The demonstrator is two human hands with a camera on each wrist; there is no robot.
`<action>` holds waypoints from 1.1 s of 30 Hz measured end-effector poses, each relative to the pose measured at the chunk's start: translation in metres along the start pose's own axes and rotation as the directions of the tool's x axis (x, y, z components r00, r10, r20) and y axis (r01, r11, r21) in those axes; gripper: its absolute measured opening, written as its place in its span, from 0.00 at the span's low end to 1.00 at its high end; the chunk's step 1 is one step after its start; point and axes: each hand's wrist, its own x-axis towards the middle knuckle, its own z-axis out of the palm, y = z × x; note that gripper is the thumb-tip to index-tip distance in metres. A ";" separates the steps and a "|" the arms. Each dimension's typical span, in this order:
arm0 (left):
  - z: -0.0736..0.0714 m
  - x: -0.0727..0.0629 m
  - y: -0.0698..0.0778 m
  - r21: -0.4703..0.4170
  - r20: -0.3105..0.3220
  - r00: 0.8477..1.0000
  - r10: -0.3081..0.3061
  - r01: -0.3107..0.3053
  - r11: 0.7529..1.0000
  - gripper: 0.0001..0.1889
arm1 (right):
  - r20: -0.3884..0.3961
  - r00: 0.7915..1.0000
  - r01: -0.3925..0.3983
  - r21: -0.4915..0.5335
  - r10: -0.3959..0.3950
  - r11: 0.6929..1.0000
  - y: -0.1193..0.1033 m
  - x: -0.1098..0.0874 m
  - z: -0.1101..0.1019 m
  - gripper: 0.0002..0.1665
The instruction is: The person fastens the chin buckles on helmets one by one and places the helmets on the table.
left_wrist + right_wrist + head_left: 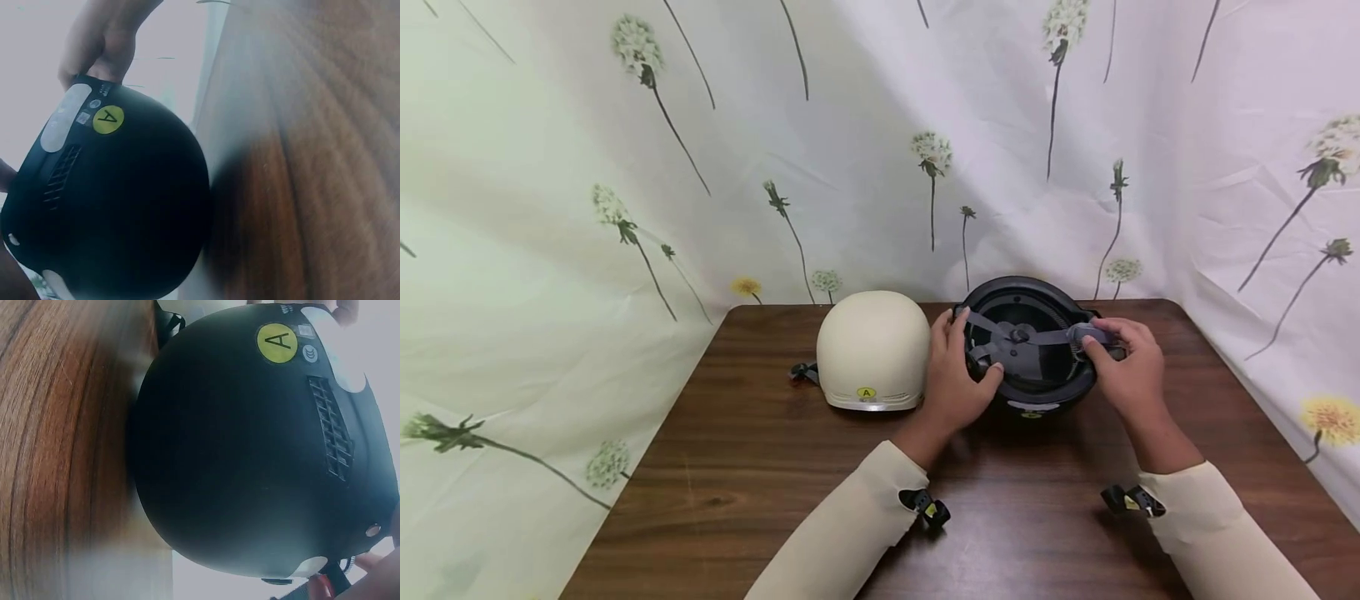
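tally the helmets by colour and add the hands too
Black helmet: 1, open side up
Cream helmet: 1, dome up
Hands, left hand and right hand: 2
Total: 4

Worktop (715, 467): dark brown, wood-grain surface; rounded back corners.
Cream helmet (874, 346): stands on the worktop, left of centre, near the back edge; dome uppermost.
Round sticker (867, 392): yellow, marked "A"; located low on the cream shell.
Rim trim (872, 407): silvery, along the shell's lower edge.
Strap (805, 372): dark; projects from the shell's left side.
Backdrop (865, 92): pale, creased fabric; printed dandelion heads, dark stems, yellow blooms (1330, 421).
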 end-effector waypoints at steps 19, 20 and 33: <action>0.003 0.021 -0.003 0.092 0.136 0.987 -0.091 0.079 0.993 0.42 | 0.012 0.981 0.195 -0.086 -0.195 0.977 -0.006 0.012 0.001 0.11; 0.001 0.021 0.001 0.095 0.144 0.985 -0.097 0.084 0.992 0.42 | 0.016 0.980 0.199 -0.086 -0.199 0.976 -0.006 0.013 0.001 0.11; 0.001 0.027 0.005 0.076 0.019 0.999 -0.025 0.023 0.997 0.40 | 0.179 0.945 0.295 -0.102 -0.274 0.950 -0.016 0.034 -0.001 0.14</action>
